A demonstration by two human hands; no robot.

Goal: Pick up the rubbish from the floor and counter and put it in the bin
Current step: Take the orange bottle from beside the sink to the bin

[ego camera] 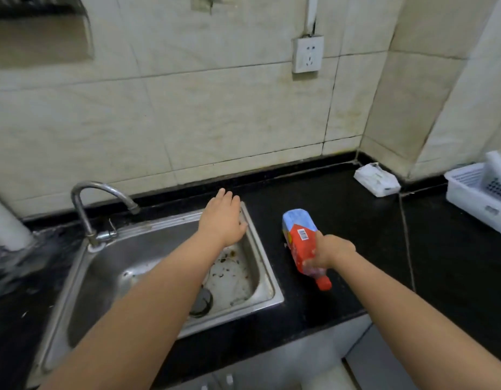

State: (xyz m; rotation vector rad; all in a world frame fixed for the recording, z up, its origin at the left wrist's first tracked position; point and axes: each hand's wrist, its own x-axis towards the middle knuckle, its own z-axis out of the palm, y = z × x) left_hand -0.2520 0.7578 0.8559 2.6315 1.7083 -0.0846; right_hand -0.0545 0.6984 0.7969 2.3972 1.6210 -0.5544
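One steel sink (260, 249) holds only brown stains and a drain; the white basket (468, 198) at far right carries a perforated holder. Right hand (328, 251) has its grip clamped on a red bottle (300, 243) with barcode and red cap, tilted over the black table (356, 220) — left hand (222, 218) spread flat above the sink's corner. Beyond lies a white packet (377, 179).

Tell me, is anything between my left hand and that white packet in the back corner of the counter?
Nothing visible blocks it. The left hand is open over the sink's far rim, and the counter between it and the white packet is bare. The right hand holds the red bottle, nearer you than that path.
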